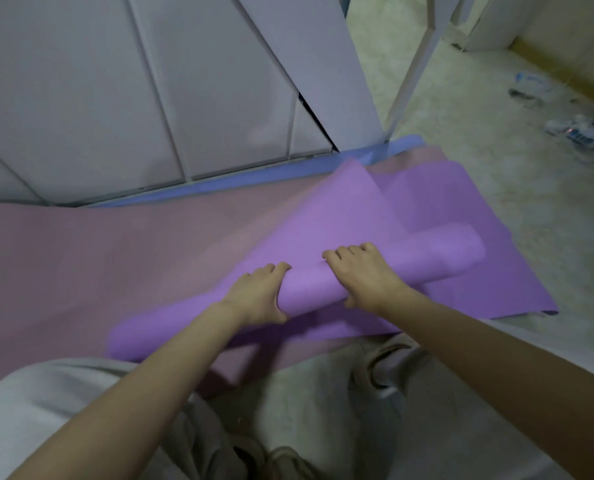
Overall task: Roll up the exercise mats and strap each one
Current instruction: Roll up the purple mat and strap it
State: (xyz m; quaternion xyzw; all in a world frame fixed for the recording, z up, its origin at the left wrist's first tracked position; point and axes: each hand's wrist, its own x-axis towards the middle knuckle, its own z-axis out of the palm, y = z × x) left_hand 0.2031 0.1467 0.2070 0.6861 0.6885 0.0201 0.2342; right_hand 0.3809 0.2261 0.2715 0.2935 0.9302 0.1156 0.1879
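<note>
Rolling stage: the left hand (257, 294) and right hand (363, 277) each curl over the part-rolled purple mat (309, 289), thumbs beneath, probably to keep the roll tight. Its flat remainder lies beyond the fingers, atop a pink mat (115, 258).

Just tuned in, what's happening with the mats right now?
A person has the purple mat partly rolled, with the left hand and right hand both gripping the roll near its middle. The roll is loose and part of the mat lies unrolled. Under it a pink mat lies flat, and a blue mat edge shows by the wall. No strap is visible.
</note>
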